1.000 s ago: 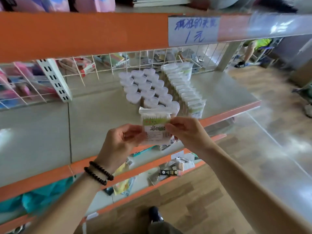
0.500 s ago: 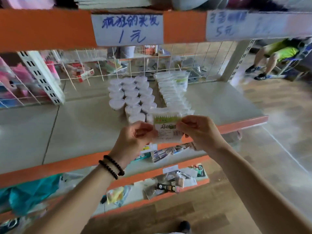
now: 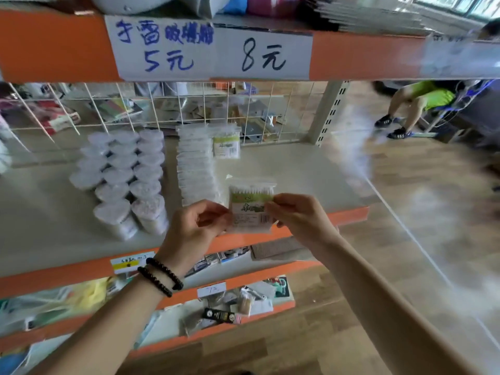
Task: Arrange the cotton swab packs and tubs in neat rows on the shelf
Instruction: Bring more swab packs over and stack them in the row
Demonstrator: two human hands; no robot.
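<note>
— Both grips pinching one swab pack [image 3: 250, 205] — left hand [image 3: 193, 228], right hand [image 3: 296, 219] — above the shelf [image 3: 311, 180] front.
— Could topple the pack row [image 3: 196, 169] or tubs [image 3: 121, 180] if set down crooked.

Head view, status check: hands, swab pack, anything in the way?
Left hand and right hand both pinch one swab pack, above the shelf front edge. Pack row and tubs already lined up. Nothing blocking.

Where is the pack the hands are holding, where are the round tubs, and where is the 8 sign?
cotton swab pack [image 3: 250, 201]: head view, green label.
tubs [image 3: 121, 169]: head view, middle tub's lid.
8 sign [image 3: 263, 56]: head view, written price.
</note>
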